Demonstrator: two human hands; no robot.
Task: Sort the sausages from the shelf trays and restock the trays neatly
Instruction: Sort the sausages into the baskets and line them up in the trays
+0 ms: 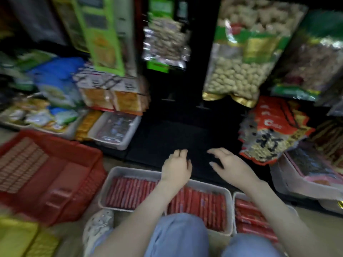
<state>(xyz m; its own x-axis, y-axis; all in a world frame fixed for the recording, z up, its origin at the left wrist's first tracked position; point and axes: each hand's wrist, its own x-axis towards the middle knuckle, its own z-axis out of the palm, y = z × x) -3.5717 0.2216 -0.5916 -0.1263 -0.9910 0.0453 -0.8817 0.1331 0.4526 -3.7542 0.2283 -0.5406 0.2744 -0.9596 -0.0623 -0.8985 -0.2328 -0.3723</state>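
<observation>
- Left hand [176, 166]: released, fingers loosely spread, grasping nothing. It hovers over the front edge of the dark bottom shelf [176, 134].
- Right hand [233, 165]: same state, fingers relaxed and empty, just beside the left hand over the same bare shelf patch.
- Red sausages [130, 193]: packed side by side in a grey tray [111, 182] on the floor [115, 162], right in front of the shelf and under the left forearm.
- Second tray [234, 196]: touching the first on its right and part hidden by the right arm. The red sausage packs [250, 214] in it lie less evenly.
- Red plastic basket [61, 175]: on the floor to the left, with rows of pinkish packs at its far side, too blurred to identify.
- Bag of peanuts [239, 71]: hangs above the shelf gap; red snack packets [269, 127] lean to the right of the gap.
- White tray [128, 143]: on the shelf, left of the gap.
- Frame is motion-blurred.
</observation>
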